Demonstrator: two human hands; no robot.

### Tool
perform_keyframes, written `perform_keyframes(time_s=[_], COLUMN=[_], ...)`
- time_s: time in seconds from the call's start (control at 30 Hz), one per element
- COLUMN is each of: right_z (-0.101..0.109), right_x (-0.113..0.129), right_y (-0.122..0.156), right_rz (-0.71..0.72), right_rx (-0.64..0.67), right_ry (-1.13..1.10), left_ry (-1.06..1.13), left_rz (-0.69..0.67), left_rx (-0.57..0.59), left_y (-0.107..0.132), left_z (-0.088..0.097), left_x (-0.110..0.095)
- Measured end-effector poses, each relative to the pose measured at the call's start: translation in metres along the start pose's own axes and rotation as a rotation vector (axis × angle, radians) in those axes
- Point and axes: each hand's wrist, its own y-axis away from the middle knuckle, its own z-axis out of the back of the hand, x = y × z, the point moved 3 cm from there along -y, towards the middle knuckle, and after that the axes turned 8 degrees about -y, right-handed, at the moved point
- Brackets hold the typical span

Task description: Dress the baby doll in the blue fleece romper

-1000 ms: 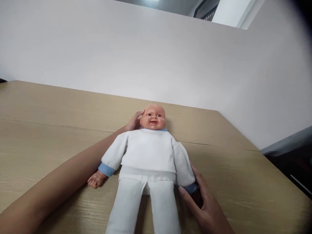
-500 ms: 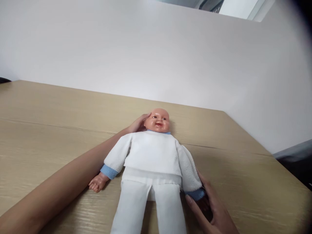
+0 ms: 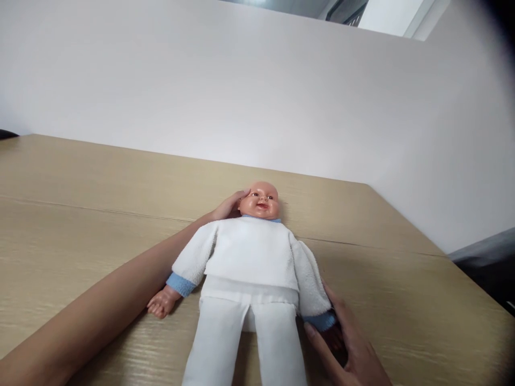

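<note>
A baby doll lies on its back on the wooden table, its head at the far end and its legs running out of view below. It wears a white fleece top with blue cuffs and white trousers. My left hand cups the side of the doll's bald head, thumb at the temple; the other fingers are hidden behind it. Around the doll's sleeve and blue cuff on the right side curls my right hand, thumb on the inner side, fingers on the outer. The doll's other hand rests beside my left forearm.
The wooden table has a seam running across it behind the doll's shoulders. A pale wall rises beyond the far edge, with an opening at the top right. Something dark stands past the table's right edge.
</note>
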Motion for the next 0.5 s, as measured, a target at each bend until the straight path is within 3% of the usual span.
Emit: perform_keyframes(time_s=[0.5], right_z=[-0.0015], right_x=[0.0054], right_y=[-0.0015], right_rz=[-0.034], right_rx=[0.021], right_ry=[-0.04], left_ry=[-0.065], left_rz=[-0.034], left_rx=[-0.059], left_y=[-0.0019], left_z=[0.0041], left_x=[-0.0019])
